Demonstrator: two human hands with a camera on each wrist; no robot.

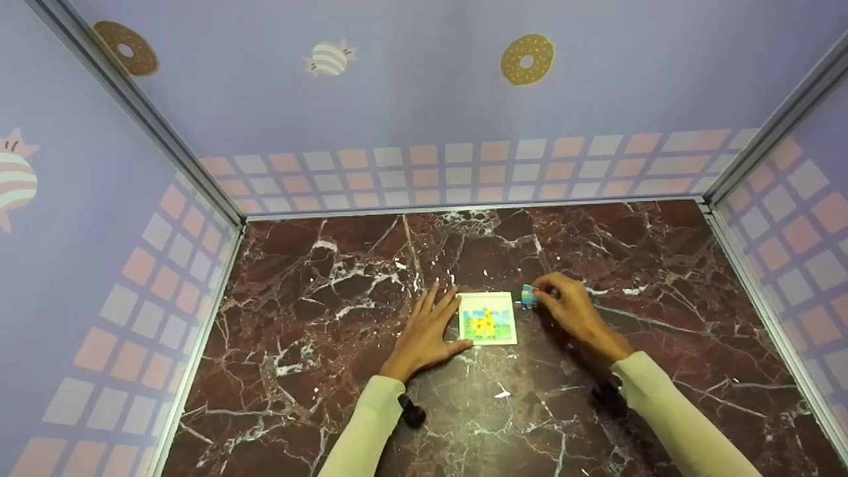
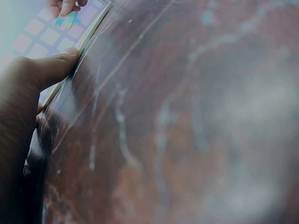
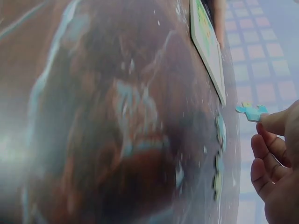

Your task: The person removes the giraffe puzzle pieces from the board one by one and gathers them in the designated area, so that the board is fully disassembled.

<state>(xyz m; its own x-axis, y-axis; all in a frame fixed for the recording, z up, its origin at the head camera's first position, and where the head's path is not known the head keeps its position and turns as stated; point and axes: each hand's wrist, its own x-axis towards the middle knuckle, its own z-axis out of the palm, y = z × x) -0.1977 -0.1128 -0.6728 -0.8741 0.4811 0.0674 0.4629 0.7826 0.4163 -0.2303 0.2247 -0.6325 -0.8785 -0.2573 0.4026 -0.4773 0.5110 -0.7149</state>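
Observation:
A square puzzle board (image 1: 487, 302) lies flat on the marbled table, with a yellow giraffe picture filling its lower part and a bare cream strip above. Along its left side rests my left hand (image 1: 427, 334), fingers spread, fingertips near the upper left corner and the thumb (image 2: 65, 57) at the near edge. Just right of the board, my right hand (image 1: 573, 308) pinches a light-blue jigsaw piece (image 3: 253, 113) with a small yellow patch between thumb and forefinger. The right wrist view shows this piece held up off the table.
Two more loose jigsaw pieces, one blue (image 3: 220, 133) and one blue and yellow (image 3: 218, 175), lie on the table (image 1: 318, 397) beneath the right hand. Patterned lilac wall panels (image 1: 424, 99) stand at the back and on both sides.

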